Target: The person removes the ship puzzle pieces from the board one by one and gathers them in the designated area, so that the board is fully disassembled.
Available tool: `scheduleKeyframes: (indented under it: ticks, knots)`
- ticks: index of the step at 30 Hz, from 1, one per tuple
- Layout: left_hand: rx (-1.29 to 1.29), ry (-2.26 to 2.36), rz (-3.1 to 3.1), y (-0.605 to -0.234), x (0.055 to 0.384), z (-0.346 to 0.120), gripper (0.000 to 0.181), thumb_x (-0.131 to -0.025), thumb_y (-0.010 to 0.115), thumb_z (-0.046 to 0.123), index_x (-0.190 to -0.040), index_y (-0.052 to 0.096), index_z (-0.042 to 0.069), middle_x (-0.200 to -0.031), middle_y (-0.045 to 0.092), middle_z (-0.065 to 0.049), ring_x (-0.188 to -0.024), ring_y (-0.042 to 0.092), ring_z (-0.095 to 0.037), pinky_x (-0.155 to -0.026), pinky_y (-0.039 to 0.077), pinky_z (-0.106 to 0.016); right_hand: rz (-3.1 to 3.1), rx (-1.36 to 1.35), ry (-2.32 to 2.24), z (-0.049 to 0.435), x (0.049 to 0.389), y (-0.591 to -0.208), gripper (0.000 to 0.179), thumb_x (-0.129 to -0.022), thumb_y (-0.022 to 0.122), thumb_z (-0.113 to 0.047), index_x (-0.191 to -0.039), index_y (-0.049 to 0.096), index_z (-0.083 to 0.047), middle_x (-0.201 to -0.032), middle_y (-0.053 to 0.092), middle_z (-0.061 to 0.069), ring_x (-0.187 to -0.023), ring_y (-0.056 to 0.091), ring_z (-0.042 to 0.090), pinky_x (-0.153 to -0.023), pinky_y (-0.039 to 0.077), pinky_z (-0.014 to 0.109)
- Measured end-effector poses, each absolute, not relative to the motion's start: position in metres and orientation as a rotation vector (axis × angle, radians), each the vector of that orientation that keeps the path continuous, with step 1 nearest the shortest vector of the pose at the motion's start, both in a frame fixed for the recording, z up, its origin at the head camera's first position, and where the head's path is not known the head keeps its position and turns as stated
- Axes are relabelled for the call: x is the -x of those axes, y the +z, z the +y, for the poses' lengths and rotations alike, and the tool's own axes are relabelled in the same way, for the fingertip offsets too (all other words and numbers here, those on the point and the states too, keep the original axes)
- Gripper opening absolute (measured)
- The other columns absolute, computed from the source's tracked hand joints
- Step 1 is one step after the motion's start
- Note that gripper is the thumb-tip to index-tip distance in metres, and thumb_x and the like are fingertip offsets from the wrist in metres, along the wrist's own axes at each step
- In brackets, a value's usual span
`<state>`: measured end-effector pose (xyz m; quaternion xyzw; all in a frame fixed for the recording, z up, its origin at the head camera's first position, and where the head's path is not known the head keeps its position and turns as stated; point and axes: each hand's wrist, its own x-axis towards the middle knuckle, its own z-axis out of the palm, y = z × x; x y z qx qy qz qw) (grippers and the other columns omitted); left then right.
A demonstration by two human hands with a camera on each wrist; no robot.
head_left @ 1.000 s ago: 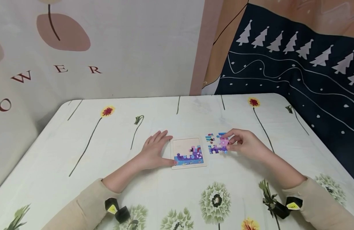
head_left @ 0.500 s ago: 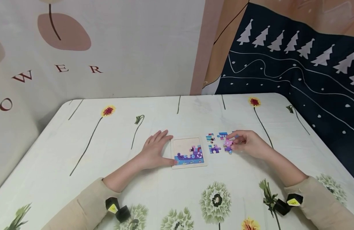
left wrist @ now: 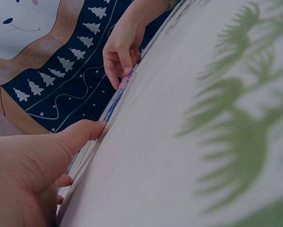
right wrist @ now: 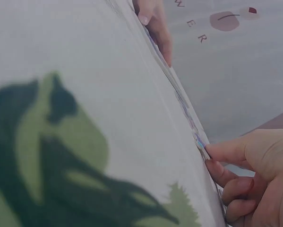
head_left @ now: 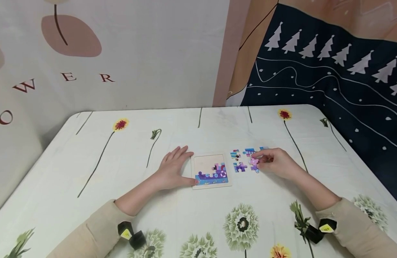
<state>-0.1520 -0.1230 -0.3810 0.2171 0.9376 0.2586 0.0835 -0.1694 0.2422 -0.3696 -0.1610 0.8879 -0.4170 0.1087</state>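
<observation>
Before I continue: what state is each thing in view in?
Square pale wooden puzzle tray: flat, partly filled, upper left bare.
Pink-and-purple jigsaw piece: outside the tray, pinched; can't tell if lifted.
Loose multicoloured jigsaw pieces: unfitted, right of the tray.
Bare left hand: spread, against the tray's left side.
Bare right hand: curled, pinching the pink-and-purple piece.
White flower-print tablecloth: spread flat beneath the tray.

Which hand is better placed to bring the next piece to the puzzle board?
The right hand, likely: it pinches the pink piece, while the left hand rests at the puzzle board, farther from the loose pieces.
</observation>
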Motion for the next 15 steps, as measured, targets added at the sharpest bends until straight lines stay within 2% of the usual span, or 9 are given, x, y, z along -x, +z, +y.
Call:
scheduleKeyframes:
  ticks: [4, 10, 15]
  knots:
    - [-0.643, 0.769, 2.798, -0.3815, 0.1521, -0.1229, 0.091, -0.073, 0.077, 0.047, -0.145, 0.038, 0.009, -0.157, 0.018, -0.013, -0.144, 0.005, -0.033, -0.111, 0.004, -0.056, 2.658, 0.435, -1.16, 0.2394, 0.1671, -0.3669, 0.027, -0.087, 0.067, -0.004, -0.114, 0.069, -0.004, -0.084, 0.064, 0.003, -0.076, 0.055, 0.021, -0.061, 0.045, 0.032]
    - [-0.633, 0.752, 2.794, -0.3796, 0.1517, -0.1222, 0.092, -0.073, 0.077, 0.048, -0.146, 0.037, 0.01, -0.158, 0.017, -0.012, -0.144, 0.004, -0.032, -0.111, 0.003, -0.055, 2.745, 0.436, -1.054, 0.2377, 0.1645, -0.3676, 0.024, -0.087, 0.07, -0.01, -0.111, 0.071, -0.006, -0.078, 0.055, 0.003, -0.071, 0.046, 0.02, -0.059, 0.039, 0.031]
    - [-0.63, 0.748, 2.795, -0.379, 0.1513, -0.1221, 0.091, -0.073, 0.077, 0.048, -0.146, 0.037, 0.01, -0.157, 0.017, -0.012, -0.144, 0.004, -0.033, -0.111, 0.003, -0.055, 2.745, 0.459, -1.065, 0.2375, 0.164, -0.3677, 0.025, -0.086, 0.07, -0.008, -0.111, 0.071, -0.004, -0.079, 0.055, 0.002, -0.071, 0.047, 0.02, -0.058, 0.039, 0.03]
